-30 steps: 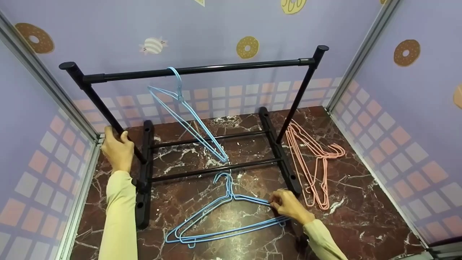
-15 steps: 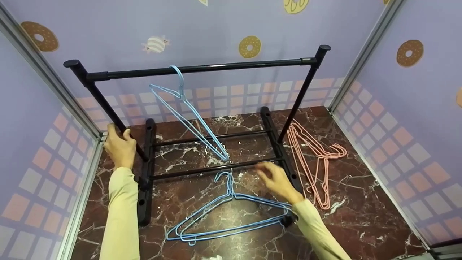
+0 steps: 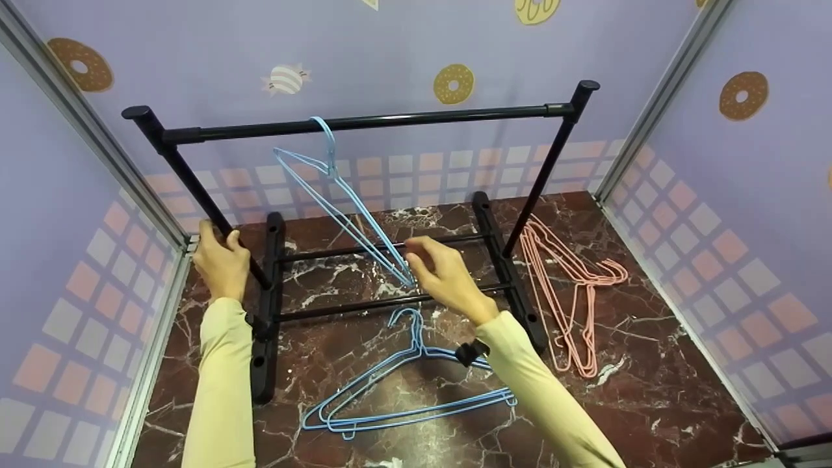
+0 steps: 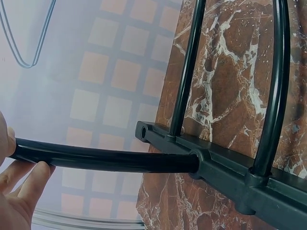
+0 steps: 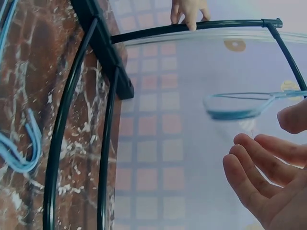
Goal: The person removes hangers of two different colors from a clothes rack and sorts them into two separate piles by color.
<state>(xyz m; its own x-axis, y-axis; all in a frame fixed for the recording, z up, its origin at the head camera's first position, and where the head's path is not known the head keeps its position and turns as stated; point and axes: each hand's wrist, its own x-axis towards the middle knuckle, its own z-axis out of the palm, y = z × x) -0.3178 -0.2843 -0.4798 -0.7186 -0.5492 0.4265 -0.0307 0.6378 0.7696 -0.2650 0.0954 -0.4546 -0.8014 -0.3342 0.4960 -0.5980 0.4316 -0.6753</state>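
My left hand holds the left upright post of a black clothes rack, thumb and fingers on either side of it in the left wrist view. Blue hangers hang by their hooks from the rack's top bar. Close to their lower right corner in the head view is my right hand. In the right wrist view its fingers are loosely bent, thumb apart, with nothing between them; a gap separates them from the hanging hangers. More blue hangers lie on the floor in front, partly covered by my right sleeve.
Several pink hangers lie on the floor right of the rack. The rack stands on two black feet joined by two low crossbars. Patterned walls enclose the back and both sides of the marbled floor.
My right hand has let go of the blue hangers on the floor and moved up and left toward the hanging ones. The left hand stays on the post. The view has shifted slightly.
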